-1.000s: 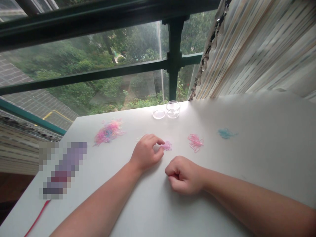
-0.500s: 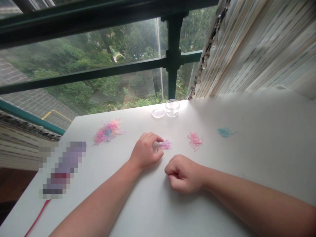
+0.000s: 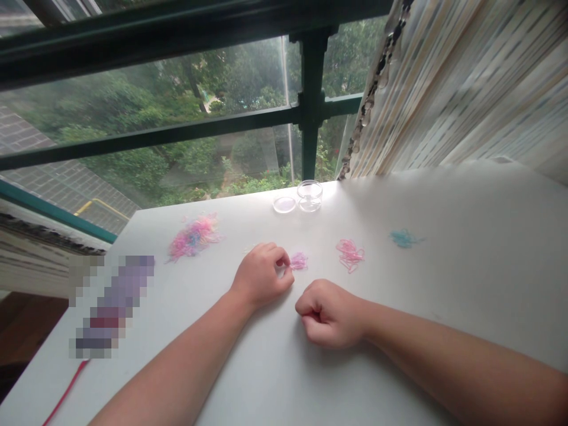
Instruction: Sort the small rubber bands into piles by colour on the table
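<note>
On the white table, my left hand [image 3: 265, 272] has its thumb and forefinger pinched at the left edge of a small pile of purple rubber bands [image 3: 299, 261]. How many bands are between the fingertips is too small to tell. My right hand [image 3: 333, 312] rests as a fist just below that pile, and whatever it may hold is hidden. Right of the purple pile lies a looser cluster of pink rubber bands [image 3: 350, 253]. Farther right is a little heap of blue-green bands [image 3: 404, 238]. A larger heap of mixed-colour bands [image 3: 194, 236] lies to the left.
A clear round container [image 3: 309, 196] and its flat clear lid [image 3: 284, 205] stand at the table's back edge by the window. At the left, a blurred-out purple object [image 3: 119, 302] lies with a red cord [image 3: 66, 390]. A striped curtain [image 3: 444, 83] hangs at the right.
The thumb and forefinger of my left hand have closed together at the purple rubber bands; they were apart before. My right fist has stayed in place.
</note>
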A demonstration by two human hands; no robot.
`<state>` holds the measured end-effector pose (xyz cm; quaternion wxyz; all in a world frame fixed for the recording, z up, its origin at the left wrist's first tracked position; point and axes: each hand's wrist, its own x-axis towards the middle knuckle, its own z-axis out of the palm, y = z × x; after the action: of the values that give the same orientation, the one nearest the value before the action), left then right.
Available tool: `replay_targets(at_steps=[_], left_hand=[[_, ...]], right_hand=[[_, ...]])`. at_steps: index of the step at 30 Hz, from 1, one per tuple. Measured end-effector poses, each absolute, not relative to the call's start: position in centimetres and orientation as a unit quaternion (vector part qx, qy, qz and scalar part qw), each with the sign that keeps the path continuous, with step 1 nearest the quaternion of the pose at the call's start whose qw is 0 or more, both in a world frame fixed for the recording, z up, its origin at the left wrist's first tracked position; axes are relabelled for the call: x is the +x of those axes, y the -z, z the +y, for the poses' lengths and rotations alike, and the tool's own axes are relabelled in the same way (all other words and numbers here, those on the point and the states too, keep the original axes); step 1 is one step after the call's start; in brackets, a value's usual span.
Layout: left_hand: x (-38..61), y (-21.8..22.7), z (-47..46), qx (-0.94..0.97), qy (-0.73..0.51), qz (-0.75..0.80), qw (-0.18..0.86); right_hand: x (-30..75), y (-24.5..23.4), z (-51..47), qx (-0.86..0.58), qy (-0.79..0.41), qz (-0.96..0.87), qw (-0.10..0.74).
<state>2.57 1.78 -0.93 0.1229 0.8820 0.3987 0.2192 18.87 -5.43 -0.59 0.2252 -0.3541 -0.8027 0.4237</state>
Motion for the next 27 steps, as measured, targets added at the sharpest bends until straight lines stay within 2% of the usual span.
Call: replay_targets(at_steps=[11, 16, 22, 27], left_hand=[[2.5, 0.5, 1.8, 0.877, -0.215, 0.411, 0.127], [3.1, -0.1, 2.2, 0.894, -0.234, 0.362, 0.123], [7.7, -2.3, 3.6, 0.961, -0.123, 0.218, 0.122], [11.7, -3.5, 4.3, 0.977, -0.040, 0.174, 0.118]], right_hand=[[18.7, 1.0, -5.3, -0.360, -0.401, -0.817, 0.204], [18.0, 1.0, -5.7, -0.360, -0.308, -0.857, 0.204], [17.5, 0.8, -6.0, -0.357, -0.253, -0.884, 0.168], [17.7, 0.2, -5.9, -0.355, -0.251, -0.889, 0.144]])
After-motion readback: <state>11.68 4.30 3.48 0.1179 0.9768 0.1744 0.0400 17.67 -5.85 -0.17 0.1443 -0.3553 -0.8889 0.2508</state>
